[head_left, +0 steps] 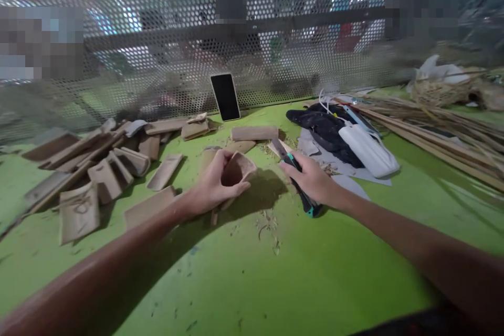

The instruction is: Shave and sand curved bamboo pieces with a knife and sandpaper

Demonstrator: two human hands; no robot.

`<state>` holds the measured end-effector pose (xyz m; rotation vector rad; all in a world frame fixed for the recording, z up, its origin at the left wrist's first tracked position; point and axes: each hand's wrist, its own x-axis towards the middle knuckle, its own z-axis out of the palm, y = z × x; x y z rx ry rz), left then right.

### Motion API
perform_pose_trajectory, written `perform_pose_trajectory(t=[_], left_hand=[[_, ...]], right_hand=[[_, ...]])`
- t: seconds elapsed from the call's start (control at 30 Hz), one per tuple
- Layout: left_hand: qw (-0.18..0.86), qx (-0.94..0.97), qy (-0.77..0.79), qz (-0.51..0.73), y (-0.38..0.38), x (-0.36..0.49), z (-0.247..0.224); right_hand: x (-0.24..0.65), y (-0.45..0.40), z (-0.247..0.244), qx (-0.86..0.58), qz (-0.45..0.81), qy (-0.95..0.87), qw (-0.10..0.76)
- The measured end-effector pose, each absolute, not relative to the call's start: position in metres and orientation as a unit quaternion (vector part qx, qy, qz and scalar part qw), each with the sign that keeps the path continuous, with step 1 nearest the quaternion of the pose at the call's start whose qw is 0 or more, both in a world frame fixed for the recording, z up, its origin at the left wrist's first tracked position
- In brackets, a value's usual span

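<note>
Head view: my left hand (212, 182) grips hollow tan bamboo (239, 167); rightward, right hand (312, 176) clasps black-teal knife (305, 199), tip toward green tabletop's (268, 283) far edge.

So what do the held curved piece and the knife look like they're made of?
Curved piece: probably bamboo or wood, unpolished, given its matte tan surface. Knife: blade seemingly metal, dull grey; handle likely plastic or rubber, black and teal.

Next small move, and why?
I'd bring the knife in the right hand to the curved wooden piece in the left hand: both are held, the blade points away from the piece, and shavings suggest carving.
</note>
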<state>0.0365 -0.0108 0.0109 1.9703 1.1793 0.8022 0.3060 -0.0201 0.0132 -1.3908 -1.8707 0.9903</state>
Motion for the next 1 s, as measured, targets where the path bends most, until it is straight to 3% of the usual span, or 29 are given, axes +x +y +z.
perform_pose_trajectory(t=[0.17,0.43,0.77,1.0], left_hand=[[0.465,0.656,0.469,0.365,-0.004,0.033,0.016],[0.516,0.600,0.478,0.380,0.004,0.029,0.017],[0.561,0.527,0.469,0.433,0.005,0.030,0.015],[0.584,0.488,0.458,0.460,0.006,0.029,0.015]], right_hand=[[0.309,-0.018,0.003,-0.512,0.474,-0.630,0.341],[0.314,-0.022,-0.002,-0.503,0.524,-0.566,0.389],[0.320,-0.023,-0.007,-0.510,0.493,-0.523,0.473],[0.323,-0.025,-0.008,-0.509,0.488,-0.530,0.470]])
